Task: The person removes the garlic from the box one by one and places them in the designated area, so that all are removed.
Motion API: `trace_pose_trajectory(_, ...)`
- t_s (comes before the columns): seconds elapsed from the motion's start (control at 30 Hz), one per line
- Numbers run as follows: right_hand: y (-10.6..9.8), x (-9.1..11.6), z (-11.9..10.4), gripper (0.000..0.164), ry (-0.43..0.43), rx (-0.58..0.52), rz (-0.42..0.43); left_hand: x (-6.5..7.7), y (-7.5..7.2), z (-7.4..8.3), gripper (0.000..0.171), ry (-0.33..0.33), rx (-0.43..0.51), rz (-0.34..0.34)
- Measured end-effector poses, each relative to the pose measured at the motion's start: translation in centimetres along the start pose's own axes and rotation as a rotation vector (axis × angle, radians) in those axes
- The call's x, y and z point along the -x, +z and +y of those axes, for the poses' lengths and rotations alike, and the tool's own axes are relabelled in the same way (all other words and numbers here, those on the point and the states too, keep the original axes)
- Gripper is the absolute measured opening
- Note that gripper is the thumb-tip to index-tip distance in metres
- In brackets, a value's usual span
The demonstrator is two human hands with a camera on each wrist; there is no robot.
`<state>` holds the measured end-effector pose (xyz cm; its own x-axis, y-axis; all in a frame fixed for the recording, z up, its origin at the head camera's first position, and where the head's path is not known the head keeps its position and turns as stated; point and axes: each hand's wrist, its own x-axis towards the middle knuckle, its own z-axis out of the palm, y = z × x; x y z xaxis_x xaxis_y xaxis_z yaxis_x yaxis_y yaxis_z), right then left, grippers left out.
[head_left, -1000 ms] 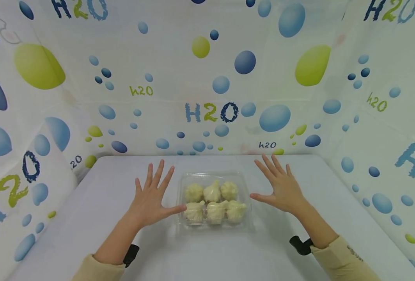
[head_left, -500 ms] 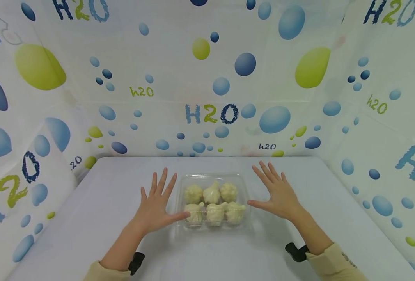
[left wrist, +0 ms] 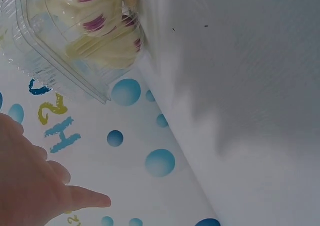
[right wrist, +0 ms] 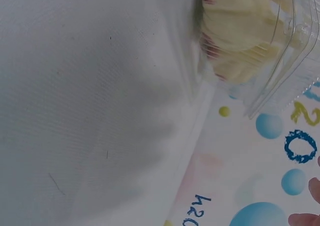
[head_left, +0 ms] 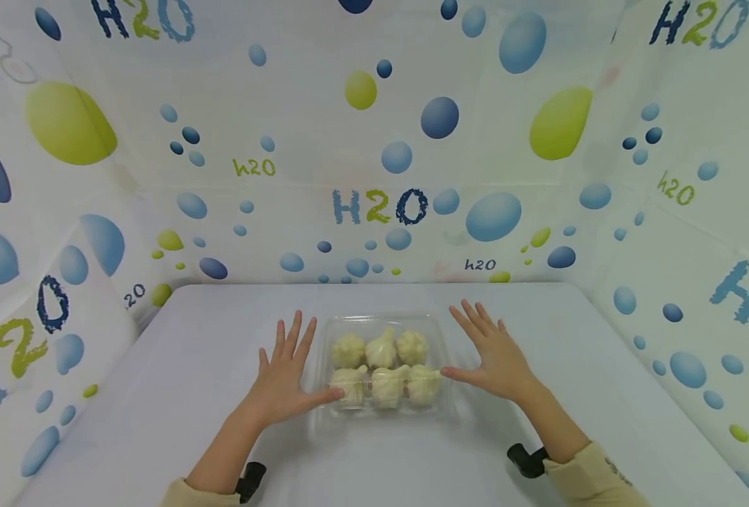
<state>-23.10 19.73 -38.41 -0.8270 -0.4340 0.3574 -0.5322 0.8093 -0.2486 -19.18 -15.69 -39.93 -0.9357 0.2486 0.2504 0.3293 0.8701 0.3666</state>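
Observation:
A clear plastic clamshell box (head_left: 364,324) sits on the white table with several garlic bulbs (head_left: 388,387) in two rows inside. Purple streaks mark the pale garlic bulbs (left wrist: 95,10) in the left wrist view. My left hand (head_left: 284,386) hovers at the box's left side, fingers spread, its thumb overlapping the front left bulb in the head view. On the other side, my right hand (head_left: 496,362) is spread too, thumb tip right by the box's right edge. Neither hand holds anything. Through the box wall (right wrist: 270,93), the right wrist view shows garlic close up.
A white tabletop (head_left: 374,465) surrounds the box. Behind and beside it hangs a white sheet (head_left: 324,127) printed with blue and green drops and "H2O" lettering. Black wrist cameras (head_left: 526,461) sit below both hands, near the beige sleeves (head_left: 593,479).
Both hands have come slightly closer to the box and nearer to me, the right one moving left and the left one right. The box and garlic stay put.

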Motion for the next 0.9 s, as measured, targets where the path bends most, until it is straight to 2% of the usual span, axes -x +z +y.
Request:
trace_pose_trajectory(0.23, 0.8, 0.0, 0.2, 0.095, 0.007, -0.02, 0.002, 0.2, 0.5, -0.2, 0.111, -0.02, 0.08, -0.024)
trace_pose_trajectory(0.4, 1.4, 0.3, 0.3, 0.095, 0.008, -0.058, 0.0, 0.3, 1.1, -0.4, 0.115, -0.037, 0.101, -0.052)
trace_pose_trajectory(0.7, 2.2, 0.7, 0.2, 0.096, 0.004, -0.077, 0.016, 0.5, 1.7, -0.4, 0.117, -0.054, 0.174, -0.071)
trace_pose_trajectory(0.9, 2.3, 0.8, 0.0, 0.098, 0.009, -0.093, 0.001, 0.5, 2.0, -0.4, 0.117, -0.067, 0.191, -0.071)
